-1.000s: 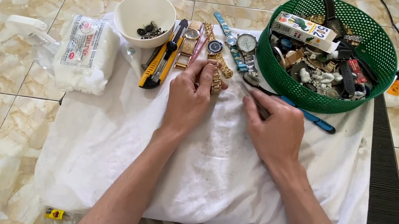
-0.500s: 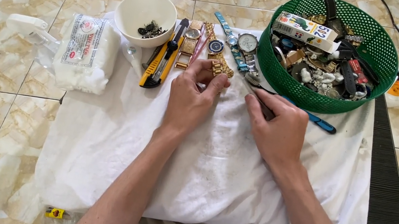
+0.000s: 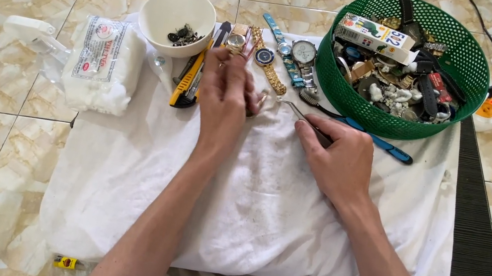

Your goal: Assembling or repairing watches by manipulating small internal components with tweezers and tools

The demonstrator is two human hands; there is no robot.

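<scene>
Tiled flooring carries a white cloth on which we find both hands at the far edge, beside the row of wristwatches. Since half a second ago, the left hand has lifted and turned, its fingers curled shut around a small gold-coloured watch piece, barely visible. The right hand has slid nearer, fingers pinched on tweezers whose tips now point at that piece, just short of the green basket.
</scene>
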